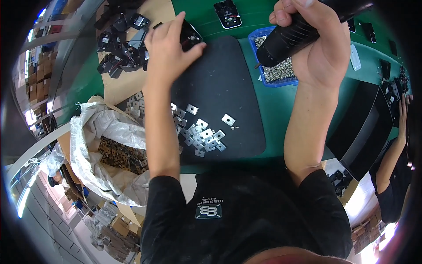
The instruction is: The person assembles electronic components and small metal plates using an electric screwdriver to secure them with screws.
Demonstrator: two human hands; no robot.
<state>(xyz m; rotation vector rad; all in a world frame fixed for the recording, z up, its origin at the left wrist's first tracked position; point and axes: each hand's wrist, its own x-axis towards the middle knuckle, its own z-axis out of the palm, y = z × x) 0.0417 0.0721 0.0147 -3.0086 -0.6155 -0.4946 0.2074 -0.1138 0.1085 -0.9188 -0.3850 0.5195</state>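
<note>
My right hand is wrapped round a black electric screwdriver. The tool's bit points down and left, over the near-left side of a blue bin of small silvery screws. At the far edge of the black mat, my left hand grips a shiny black plastic housing between thumb and fingers; the hand covers part of it. Square metal plates with centre holes lie heaped on the mat beside my left forearm. One plate sits apart, near a few loose screws.
Black plastic parts pile up on cardboard at far left. A white woven sack of metal pieces stands at near left. Another housing lies at the back. A black box and another person's arm are at right.
</note>
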